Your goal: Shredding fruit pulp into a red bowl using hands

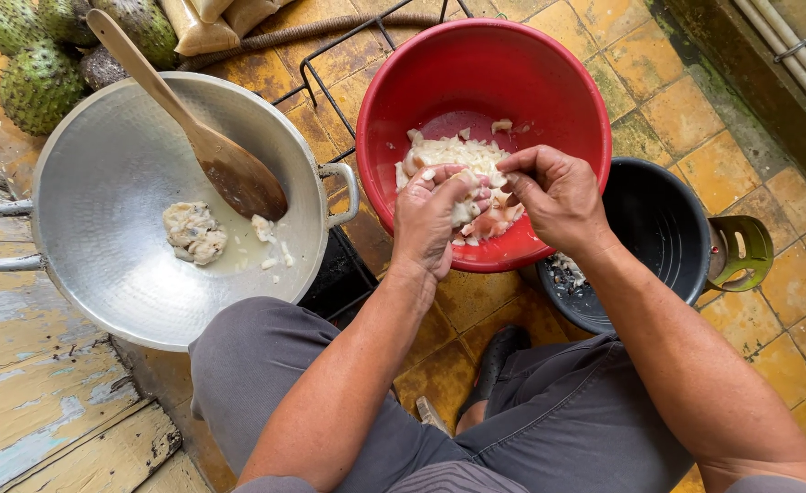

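Observation:
My left hand (432,219) cups a lump of white fruit pulp (448,155) over the red plastic basin (421,68). My right hand (553,194) pinches at the same pulp with thumb and fingertips, touching the left hand. More white pulp lies heaped in the bottom of the basin. To the left, a large silver wok (101,164) holds a small clump of pulp (194,233) in pale juice, and a wooden spoon (184,119) leans in it.
A black bucket (658,228) with a green handle sits right of the basin, dark seeds at its bottom. Green spiky fruits (37,82) lie at the top left. A wire rack (339,55) and hose lie on the yellow tiled floor. My knees are below.

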